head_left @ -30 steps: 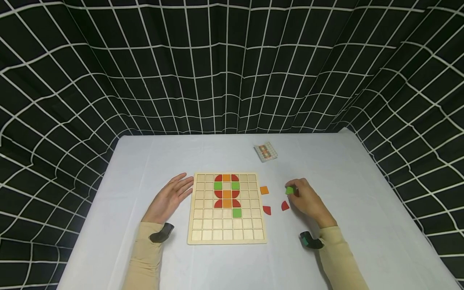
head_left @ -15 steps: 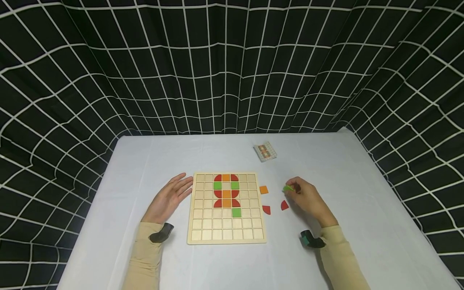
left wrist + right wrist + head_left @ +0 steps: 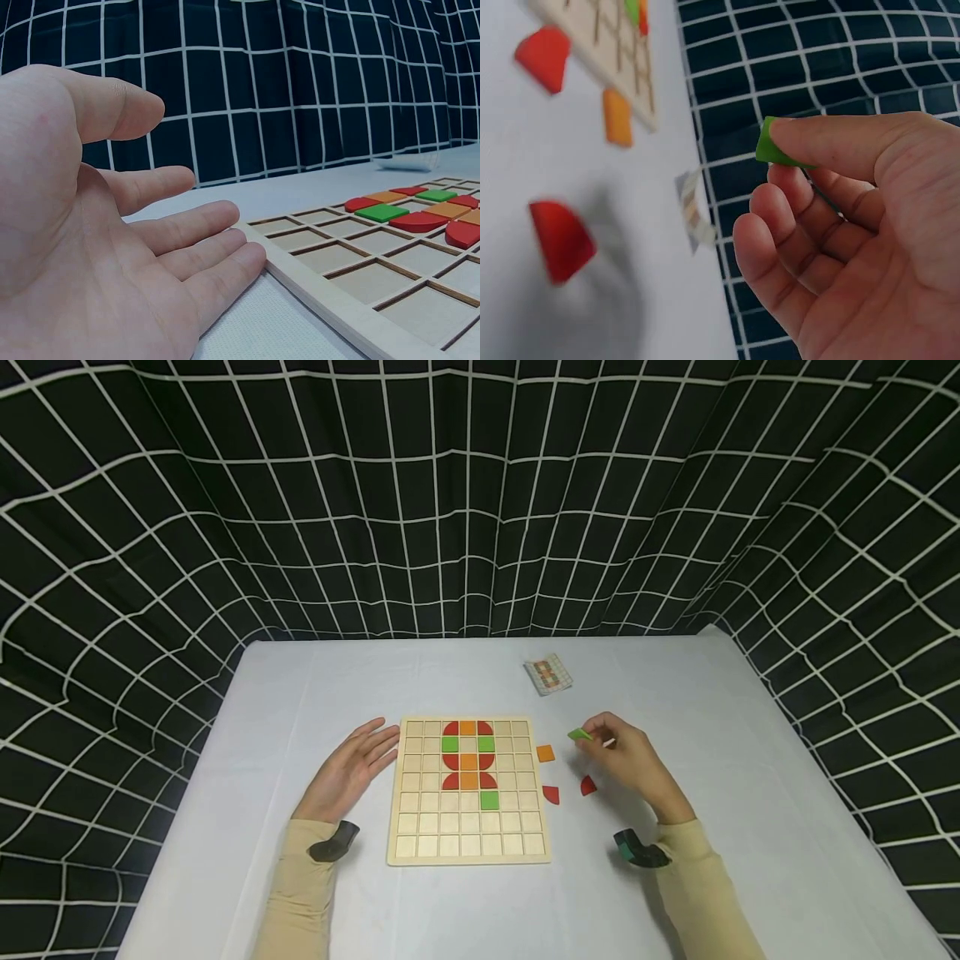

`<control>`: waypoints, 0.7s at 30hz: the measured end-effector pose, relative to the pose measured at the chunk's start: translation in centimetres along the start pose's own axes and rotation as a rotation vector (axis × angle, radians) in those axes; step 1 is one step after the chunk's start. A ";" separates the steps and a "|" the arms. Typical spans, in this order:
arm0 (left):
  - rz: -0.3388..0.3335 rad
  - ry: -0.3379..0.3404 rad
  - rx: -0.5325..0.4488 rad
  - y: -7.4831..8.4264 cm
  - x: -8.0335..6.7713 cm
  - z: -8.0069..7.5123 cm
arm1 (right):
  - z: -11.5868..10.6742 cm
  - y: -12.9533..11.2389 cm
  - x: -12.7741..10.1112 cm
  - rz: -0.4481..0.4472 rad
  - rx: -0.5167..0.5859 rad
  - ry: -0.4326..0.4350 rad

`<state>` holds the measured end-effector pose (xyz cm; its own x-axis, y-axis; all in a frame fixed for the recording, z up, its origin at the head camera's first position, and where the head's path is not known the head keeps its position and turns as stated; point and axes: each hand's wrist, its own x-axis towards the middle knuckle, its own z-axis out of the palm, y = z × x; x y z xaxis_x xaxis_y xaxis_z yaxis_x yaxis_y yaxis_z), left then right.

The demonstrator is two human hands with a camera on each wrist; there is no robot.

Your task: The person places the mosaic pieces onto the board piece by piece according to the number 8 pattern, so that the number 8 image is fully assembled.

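Right of the wooden grid board [image 3: 468, 839], the right hand [image 3: 633, 768] has a green square tile [image 3: 579, 735] pinched between thumb and index fingertip, lifted clear of the worktop [image 3: 750, 793]. Grip is clamped on the tile's edge only; the other fingers are loosely curled and off it, per the right wrist view [image 3: 769, 142].

Left hand [image 3: 348, 772] lies flat and relaxed, fingers straight, tips against the board's left edge [image 3: 300, 274]. It holds nothing and just steadies the board.

On the board: red quarter-round, orange and green pieces fill the upper middle cells, with one green tile [image 3: 490, 799] a row below them. Loose just right of the board: an orange square [image 3: 546, 753] and two red quarter-rounds [image 3: 551, 794] [image 3: 588, 786]. A pattern card [image 3: 549, 674] sits beyond the board's far right corner.

Judgement on doing this step well:
- Keep the pinch on the tile's edges so the fingertips don't block the cell walls.
- Bring the tile level before lowering it; it looks tilted now.
- Square its sides to the cell, lead with one edge, then press flat.
- Come in over the loose pieces, not through them.
- Keep the left hand's fingers on the board so it doesn't slide.
- Likely target, mirroring the lone green tile, is the cell two to its left; check against the card.
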<state>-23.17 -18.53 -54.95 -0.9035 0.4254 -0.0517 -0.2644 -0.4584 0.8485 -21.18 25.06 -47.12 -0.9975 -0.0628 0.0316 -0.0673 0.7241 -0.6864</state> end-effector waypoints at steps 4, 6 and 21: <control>0.001 -0.002 0.000 -0.1 0.1 -0.1 | 0.2 -1.5 0.2 -0.036 0.033 0.001; 0.001 -0.002 0.003 -0.1 0.1 -0.1 | 0.3 -2.2 0.3 -0.049 0.054 -0.012; 0.004 0.015 0.025 0.2 -0.1 0.2 | 2.3 -6.6 1.3 -0.117 0.127 -0.139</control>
<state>-23.05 -18.47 -54.69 -0.9098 0.4113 -0.0559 -0.2519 -0.4402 0.8618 -22.01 18.62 -44.19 -0.9701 -0.2416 0.0222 -0.1706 0.6142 -0.7705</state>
